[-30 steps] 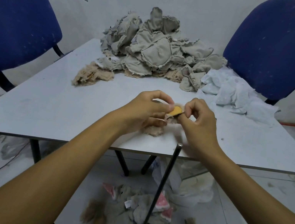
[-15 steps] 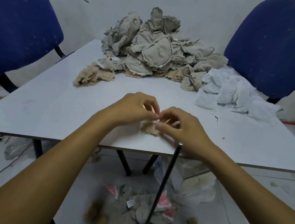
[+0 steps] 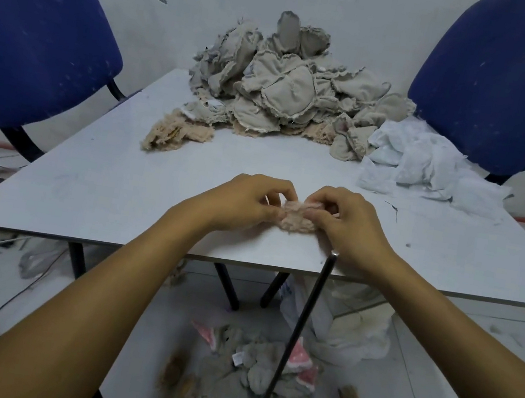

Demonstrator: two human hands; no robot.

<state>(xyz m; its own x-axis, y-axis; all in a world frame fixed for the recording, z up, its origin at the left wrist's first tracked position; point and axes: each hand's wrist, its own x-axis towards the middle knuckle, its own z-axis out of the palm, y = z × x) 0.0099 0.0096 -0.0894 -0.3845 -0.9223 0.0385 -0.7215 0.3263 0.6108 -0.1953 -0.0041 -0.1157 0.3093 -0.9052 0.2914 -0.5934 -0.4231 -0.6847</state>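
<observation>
On table [image 3: 88, 190]: two hands, left hand [image 3: 243, 202], right hand [image 3: 350, 224], pinching one fuzzy piece [image 3: 297, 218].

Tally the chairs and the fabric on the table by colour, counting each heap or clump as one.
Blue: 2 (left chair, right chair)
Grey: 1 (grey heap)
White: 1 (white heap)
Tan: 2 (loose clump; held tan piece, pinched by left hand and right hand)
Total: 6

On table [image 3: 99, 189], scrap [image 3: 297, 220] sits btw my L hand [image 3: 243, 201] & R hand [image 3: 350, 224]; big pile [image 3: 286, 88] straight behind them, cloth heap [image 3: 426, 163] behind-R of R hand, rod [image 3: 302, 327] just on its near side.
</observation>
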